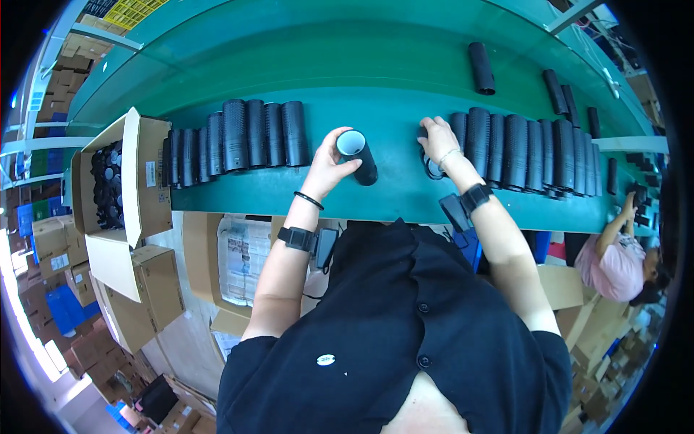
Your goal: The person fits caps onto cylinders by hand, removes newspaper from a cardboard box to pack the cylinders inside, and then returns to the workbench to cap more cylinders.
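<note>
My left hand (329, 165) grips a black ribbed tube (358, 155) with a pale inside, its open end tilted toward me above the green conveyor belt (390, 101). My right hand (438, 141) rests on a black tube (434, 168) at the near end of a row of several black tubes (531, 153) lying side by side on the right. A second row of several black tubes (242, 137) lies on the belt to the left of my left hand.
An open cardboard box (130, 173) holding black parts stands at the left end of the belt, with more boxes (137, 289) below. Loose black tubes (481, 66) lie further along the belt. Another person (622, 253) works at the right.
</note>
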The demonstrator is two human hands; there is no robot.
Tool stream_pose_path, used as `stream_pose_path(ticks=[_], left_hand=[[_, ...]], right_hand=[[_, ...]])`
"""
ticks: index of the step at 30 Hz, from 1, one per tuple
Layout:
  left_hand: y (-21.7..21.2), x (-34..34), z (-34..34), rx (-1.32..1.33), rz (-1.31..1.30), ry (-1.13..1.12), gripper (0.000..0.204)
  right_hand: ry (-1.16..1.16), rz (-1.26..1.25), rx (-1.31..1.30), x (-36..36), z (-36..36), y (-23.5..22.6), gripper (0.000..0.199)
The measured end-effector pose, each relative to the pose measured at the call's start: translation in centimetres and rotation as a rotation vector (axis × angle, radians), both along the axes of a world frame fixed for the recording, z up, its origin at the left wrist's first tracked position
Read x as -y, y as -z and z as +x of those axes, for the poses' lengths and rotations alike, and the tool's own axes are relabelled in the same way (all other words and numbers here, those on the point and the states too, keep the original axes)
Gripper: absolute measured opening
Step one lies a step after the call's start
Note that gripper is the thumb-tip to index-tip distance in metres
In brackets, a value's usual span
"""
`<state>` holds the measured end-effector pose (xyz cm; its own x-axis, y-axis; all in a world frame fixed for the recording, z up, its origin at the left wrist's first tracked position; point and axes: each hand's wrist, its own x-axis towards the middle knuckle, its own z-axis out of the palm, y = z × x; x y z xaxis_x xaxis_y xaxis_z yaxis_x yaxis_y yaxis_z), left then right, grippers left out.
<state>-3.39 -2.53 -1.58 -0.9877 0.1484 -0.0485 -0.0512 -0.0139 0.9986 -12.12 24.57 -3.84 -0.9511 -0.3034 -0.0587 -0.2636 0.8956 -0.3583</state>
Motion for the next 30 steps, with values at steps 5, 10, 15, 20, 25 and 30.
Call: stream_pose_path(ticks=[5,10,15,20,25,30], left_hand=[[0.2,-0.8,0.4,0.197,0.384,-0.106,0.066],[0.5,-1.8,0.5,0.160,0.219,-0.119,0.071],[-0.4,-1.9,1.2,0.062,0.035,0.079,0.069],[-0.8,-2.3,2.2,0.029,0.000,0.059,0.068],[-1.5,-3.3,1.4,0.052,-0.104,0.081,0.066],[-1.2,-3.5,1.6,0.064,-0.075,0.117,0.065]], right_hand=[[-0.004,0.293,0.082,0.1,-0.5,2.5,0.052],[-0.002,-0.037,0.032,-0.3,-0.6,3.8,0.050],[0.152,-0.793,0.375,-1.3,0.1,3.6,0.044],[0.102,-1.281,0.730,-0.4,1.9,-2.0,0.047],[-0.050,-2.011,1.326,0.6,3.5,-4.4,0.059],[-0.081,-2.076,1.345,0.3,3.9,-4.4,0.054]])
